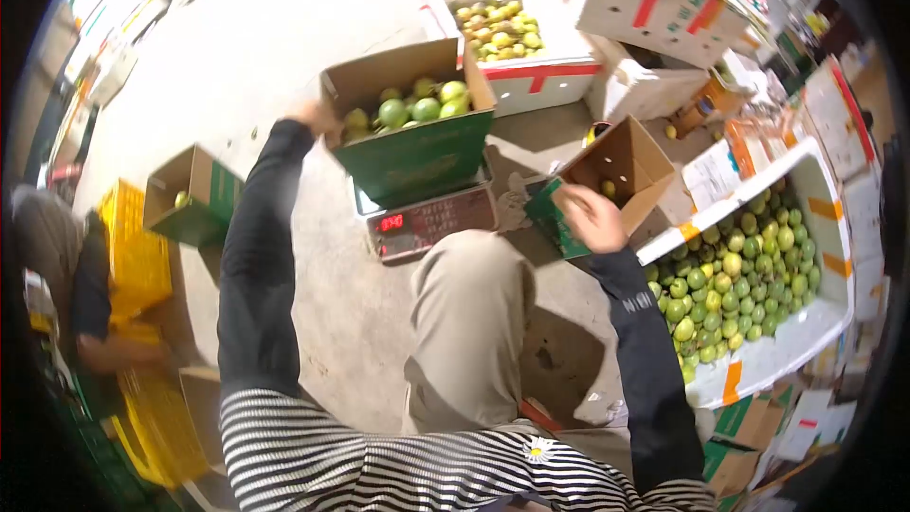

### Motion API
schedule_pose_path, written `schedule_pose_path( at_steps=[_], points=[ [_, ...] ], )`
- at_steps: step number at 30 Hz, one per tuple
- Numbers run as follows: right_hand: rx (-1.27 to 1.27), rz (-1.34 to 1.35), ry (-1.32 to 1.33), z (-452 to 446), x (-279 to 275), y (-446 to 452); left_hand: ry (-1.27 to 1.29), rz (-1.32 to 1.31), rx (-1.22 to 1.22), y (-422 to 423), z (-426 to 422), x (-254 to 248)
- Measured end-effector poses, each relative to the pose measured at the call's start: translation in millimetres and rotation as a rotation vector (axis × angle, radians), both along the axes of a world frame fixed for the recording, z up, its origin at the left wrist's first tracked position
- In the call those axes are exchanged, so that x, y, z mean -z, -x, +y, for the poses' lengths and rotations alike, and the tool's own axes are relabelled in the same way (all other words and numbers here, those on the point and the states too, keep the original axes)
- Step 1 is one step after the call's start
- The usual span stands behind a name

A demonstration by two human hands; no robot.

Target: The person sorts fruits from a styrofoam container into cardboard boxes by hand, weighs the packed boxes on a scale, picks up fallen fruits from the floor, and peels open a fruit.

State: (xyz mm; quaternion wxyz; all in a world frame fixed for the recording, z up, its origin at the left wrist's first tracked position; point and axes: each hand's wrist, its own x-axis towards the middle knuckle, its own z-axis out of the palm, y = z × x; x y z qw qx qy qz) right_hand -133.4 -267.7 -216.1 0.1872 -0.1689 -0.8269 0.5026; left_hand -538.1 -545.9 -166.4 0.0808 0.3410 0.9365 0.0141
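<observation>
A green cardboard box (422, 152) with round green fruit (426, 110) in it stands on a digital scale (438, 228) with a lit red display. My left hand (318, 121) is closed on the box's left edge; its fingers are somewhat blurred. On my right, a second cardboard box (647, 163), green outside and brown inside, sits tilted with a few fruits in it. My right hand (593, 218) is closed on its near green side, fingers partly hidden.
A white foam crate (834, 256) full of green fruit is at right. Another fruit-filled white box (545, 85) stands behind the scale, beside stacked boxes (654, 5). At left are a green box (194, 194), yellow crates (140, 251) and another person's arm (93, 284).
</observation>
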Motion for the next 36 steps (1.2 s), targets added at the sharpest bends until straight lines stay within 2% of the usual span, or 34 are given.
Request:
schedule_pose_path(
  at_steps=[1,2,4,6,9,10,13,14,16,17,18,22,24,26,27,28,29,30,32,33,34,35,36],
  points=[
    [0.047,-0.075,0.119,1.0,14.3,-39.4,-0.065,0.192,-0.019,-24.7,6.7,-27.5],
    [0.089,-0.15,0.24,3.2,29.6,-78.7,-0.187,0.181,-0.061,0.0,11.1,-11.5],
    [0.192,-0.34,0.135,-12.3,30.2,-146.3,-0.466,0.401,0.155,-10.4,22.3,-24.0],
    [0.296,-0.421,0.284,-21.8,45.3,-206.9,-0.408,0.37,0.297,-31.4,43.4,-42.0],
    [0.354,-0.473,0.304,-37.3,38.0,-254.2,-0.438,0.053,0.394,-40.3,83.6,-28.4],
    [0.373,-0.466,0.305,-42.7,35.3,-257.2,-0.447,-0.007,0.398,-39.5,96.2,-15.0],
    [0.429,-0.438,0.327,-54.7,30.4,-264.1,-0.308,0.129,0.541,-13.0,143.9,63.7],
    [0.441,-0.461,0.348,-55.9,33.1,-262.1,-0.274,0.007,0.577,16.8,162.0,97.4],
    [0.415,-0.389,0.389,-54.5,53.5,-265.4,-0.078,0.061,0.47,2.8,171.7,96.2],
    [0.397,-0.403,0.408,-55.8,54.2,-260.2,-0.016,-0.021,0.387,-9.9,172.5,80.5],
    [0.382,-0.415,0.427,-58.0,53.6,-250.5,0.044,-0.101,0.305,-13.0,175.4,64.9],
    [0.461,-0.467,0.422,-60.7,48.4,-204.0,0.279,-0.071,0.419,26.2,198.2,105.4],
    [0.345,-0.428,0.309,-40.1,50.0,-185.7,0.266,-0.037,0.443,5.6,183.4,87.0],
    [0.231,-0.436,0.162,-18.1,29.7,-147.3,0.258,-0.127,0.445,5.7,175.7,66.7],
    [0.259,-0.326,0.21,-8.4,23.1,-122.6,0.306,-0.128,0.472,6.4,177.5,59.9],
    [0.175,-0.331,0.01,0.7,-6.5,-82.7,0.355,-0.131,0.499,8.3,180.3,55.6],
    [0.157,-0.212,0.025,-2.9,-40.7,-40.6,0.349,-0.111,0.53,15.6,183.4,64.7],
    [0.075,-0.113,-0.051,0.6,-60.5,-2.2,0.301,-0.126,0.49,6.1,177.5,52.5],
    [-0.071,0.059,-0.247,1.4,-83.5,78.2,0.393,-0.294,0.385,15.8,167.6,80.7],
    [-0.16,0.212,-0.19,-7.7,-96.7,121.4,0.283,-0.265,0.353,21.3,157.2,111.3],
    [-0.217,0.146,-0.294,-7.6,-92.7,163.4,0.175,-0.231,0.325,20.7,148.1,130.5],
    [-0.288,0.228,-0.362,-8.5,-74.8,208.2,0.16,-0.271,0.312,0.6,144.3,104.9],
    [-0.372,0.024,-0.622,-4.1,-46.7,256.1,0.109,-0.293,0.35,-3.7,141.8,104.6]
  ],
)
